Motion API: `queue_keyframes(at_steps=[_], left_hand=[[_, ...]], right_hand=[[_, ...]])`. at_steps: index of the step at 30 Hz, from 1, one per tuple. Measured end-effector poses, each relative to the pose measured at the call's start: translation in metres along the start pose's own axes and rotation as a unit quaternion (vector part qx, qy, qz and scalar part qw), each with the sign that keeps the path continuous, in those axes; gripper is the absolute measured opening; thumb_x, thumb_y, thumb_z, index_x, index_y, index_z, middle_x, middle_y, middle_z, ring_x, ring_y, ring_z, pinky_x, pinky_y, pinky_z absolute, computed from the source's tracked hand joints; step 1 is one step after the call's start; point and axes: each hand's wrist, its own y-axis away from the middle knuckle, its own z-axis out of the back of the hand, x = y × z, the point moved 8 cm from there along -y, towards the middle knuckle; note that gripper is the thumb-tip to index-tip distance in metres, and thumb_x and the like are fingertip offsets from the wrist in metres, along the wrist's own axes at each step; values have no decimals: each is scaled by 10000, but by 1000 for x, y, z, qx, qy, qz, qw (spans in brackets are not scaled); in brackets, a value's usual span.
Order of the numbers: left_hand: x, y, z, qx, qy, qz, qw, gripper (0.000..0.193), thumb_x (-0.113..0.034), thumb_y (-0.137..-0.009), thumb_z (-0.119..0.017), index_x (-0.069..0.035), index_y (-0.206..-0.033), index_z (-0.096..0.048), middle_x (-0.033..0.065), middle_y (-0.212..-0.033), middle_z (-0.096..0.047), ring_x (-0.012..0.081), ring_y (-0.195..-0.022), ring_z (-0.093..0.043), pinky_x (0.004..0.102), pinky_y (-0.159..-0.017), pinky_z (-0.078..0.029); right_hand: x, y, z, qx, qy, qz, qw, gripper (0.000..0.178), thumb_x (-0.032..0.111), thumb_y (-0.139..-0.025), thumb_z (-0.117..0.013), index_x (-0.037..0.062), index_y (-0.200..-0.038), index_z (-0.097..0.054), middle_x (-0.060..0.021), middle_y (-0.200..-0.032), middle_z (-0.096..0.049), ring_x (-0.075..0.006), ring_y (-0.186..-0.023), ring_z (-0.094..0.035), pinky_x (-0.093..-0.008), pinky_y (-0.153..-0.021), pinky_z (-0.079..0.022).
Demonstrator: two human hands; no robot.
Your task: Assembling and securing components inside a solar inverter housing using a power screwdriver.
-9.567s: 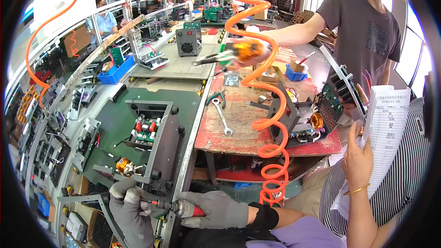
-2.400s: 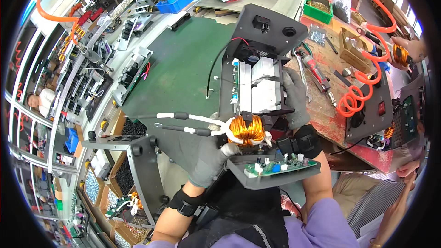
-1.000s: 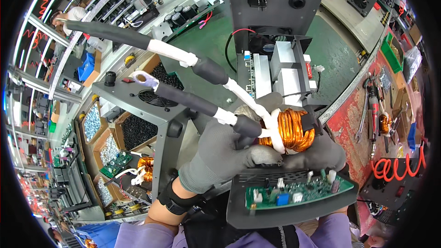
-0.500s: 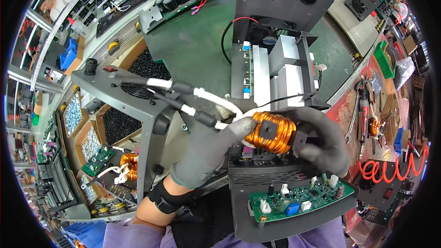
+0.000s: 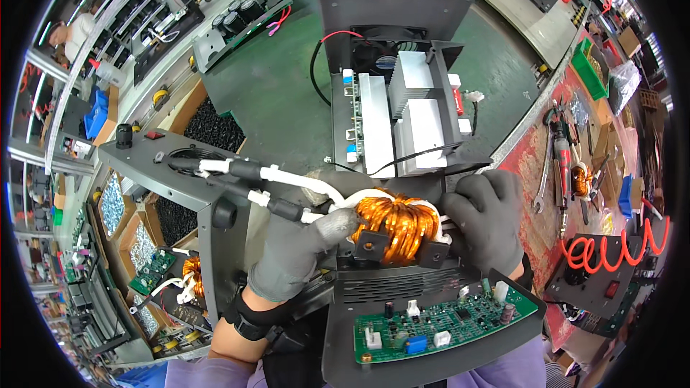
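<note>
A ring-shaped copper coil [image 5: 397, 225] with black square mounting brackets [image 5: 370, 246] is held above the front of an open dark grey machine housing [image 5: 424, 7]. My gloved left hand [image 5: 295, 248] grips the coil's left side, its thumb beside the thick white cables [image 5: 302, 178] with black sleeves. At the coil's right edge, my gloved right hand [image 5: 489, 212] has its fingers curled around the end of a white lead; its fingertips are partly hidden. Below the coil, a green circuit board [image 5: 445, 320] lies on the dark front panel [image 5: 345, 359].
Silver heat sinks [image 5: 377, 126] stand inside the housing. A second dark panel [image 5: 154, 154] with a fan grille stands at left, near bins of black parts [image 5: 215, 126] and screws. To the right are a wrench [image 5: 544, 165], a red-grey screwdriver [image 5: 562, 158] and a coiled red hose [image 5: 611, 251].
The coil has been turned so its black brackets now face me, and it sits slightly lower. My right hand has shifted from its bracket to the lead at its right edge. The view has shifted.
</note>
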Motion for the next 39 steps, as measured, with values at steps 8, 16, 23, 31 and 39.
queue_keyframes(at_steps=[8,16,23,31,39], left_hand=[[-2,0,3,-25,9,-2,1000,284,-172,-817,-717,-21,-1035,-618,17,-896,-637,96,-827,-587,252,-756,-477],[2,-2,11,-41,12,-2,999,253,-178,-832,-719,-26,-1009,-621,17,-903,-631,98,-835,-576,258,-768,-473],[-10,0,3,-7,-75,3,997,281,-236,-849,-729,-20,-1009,-649,-1,-844,-640,71,-785,-570,236,-699,-459],[-31,12,-25,-47,-158,-53,985,223,-198,-861,-738,-6,-930,-647,1,-752,-633,56,-700,-561,246,-602,-468],[-28,15,9,-30,-553,148,819,334,-361,-862,-700,-29,-835,-684,107,-585,-593,196,-523,-563,327,-525,-425]], right_hand=[[-79,88,39,-193,-5,-268,944,435,28,-687,-696,2,-1117,-639,-80,-750,-625,-262,-704,-602,-374,-652,-455],[-74,42,52,-17,55,-213,975,566,193,-736,-761,-1,-1230,-565,-195,-1131,-578,-368,-974,-572,-408,-828,-478],[1,50,18,47,-448,-186,873,492,134,-736,-757,-5,-1173,-579,-213,-1131,-581,-314,-991,-606,-384,-842,-494],[7,56,-6,-132,-568,-205,786,237,4,-783,-683,65,-986,-576,-115,-1044,-485,-200,-928,-549,-329,-876,-461],[4,57,-8,-173,-525,-197,810,358,334,-785,-684,30,-929,-563,-127,-987,-508,-215,-860,-515,-333,-795,-431]])
